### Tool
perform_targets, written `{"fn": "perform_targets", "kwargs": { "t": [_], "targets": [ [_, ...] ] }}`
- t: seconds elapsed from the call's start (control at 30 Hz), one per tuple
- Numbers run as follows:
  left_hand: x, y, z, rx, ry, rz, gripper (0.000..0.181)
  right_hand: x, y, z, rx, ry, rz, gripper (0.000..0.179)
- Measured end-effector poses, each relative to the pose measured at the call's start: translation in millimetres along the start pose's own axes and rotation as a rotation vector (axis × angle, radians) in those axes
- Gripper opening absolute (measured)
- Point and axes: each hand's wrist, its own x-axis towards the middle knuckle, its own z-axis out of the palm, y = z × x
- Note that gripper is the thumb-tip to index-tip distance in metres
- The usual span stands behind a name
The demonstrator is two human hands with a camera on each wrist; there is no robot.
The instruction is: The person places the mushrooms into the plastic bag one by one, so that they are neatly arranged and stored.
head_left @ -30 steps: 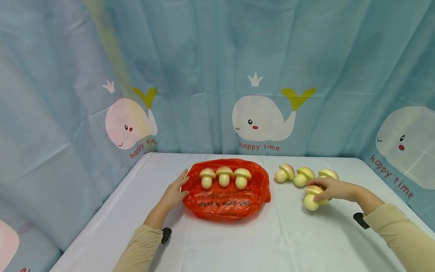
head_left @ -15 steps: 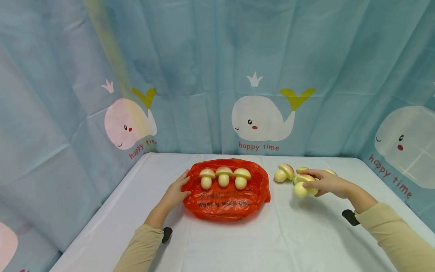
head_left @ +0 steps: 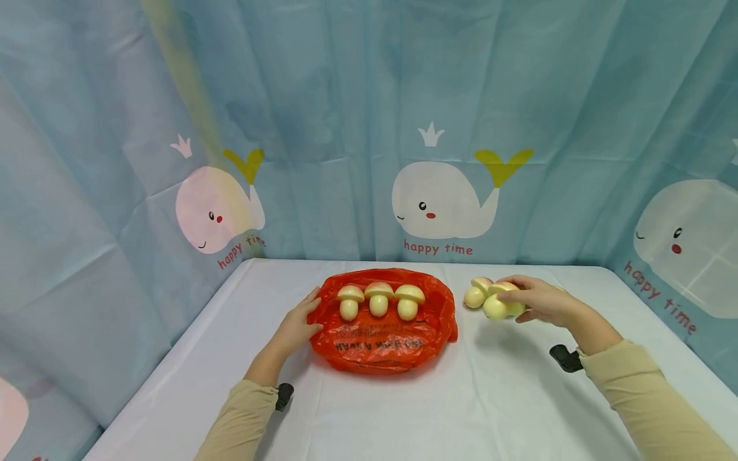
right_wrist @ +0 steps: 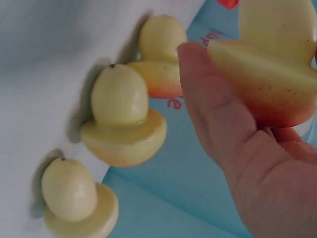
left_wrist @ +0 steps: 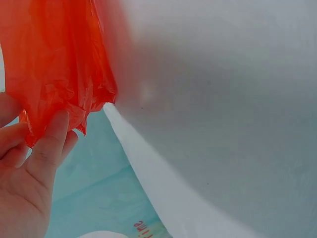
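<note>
Fingers (right_wrist: 215, 106) of the right hand (head_left: 544, 302) grip a smooth mushroom (head_left: 500, 302), its domed cap blush-tinged, its stem bulbous, right of the crinkled red plastic bag (head_left: 375, 362), near loose mushrooms (right_wrist: 124, 141) alike in shape. Those of the left hand (head_left: 295, 331), spread, touch the bag's filmy left edge; three mushrooms (head_left: 378, 301) line the bag.

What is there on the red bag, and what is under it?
Three pale yellow mushrooms are side by side on the red bag, toward its far edge. The white table shows around it, but what lies beneath is covered.
</note>
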Motion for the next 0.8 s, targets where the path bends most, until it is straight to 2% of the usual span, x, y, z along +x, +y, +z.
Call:
{"fn": "perform_targets", "kwargs": {
  "t": [0.17, 0.6, 0.8],
  "targets": [
    [-0.1, 0.2, -1.2, 0.000, -0.008, -0.012, 0.060, 3.9, -10, 8, 0.056, -0.010, -0.023, 0.063],
    [0.0, 1.4, -2.7, 0.001, -0.027, -0.047, 0.061, 21.1, -29, 31, 0.131, 0.098, -0.004, 0.067],
    [0.1, 3.1, -1.1, -0.013, -0.019, -0.038, 0.061, 25.7, -34, 42, 0.281, 0.090, -0.023, 0.063]
  ]
}}
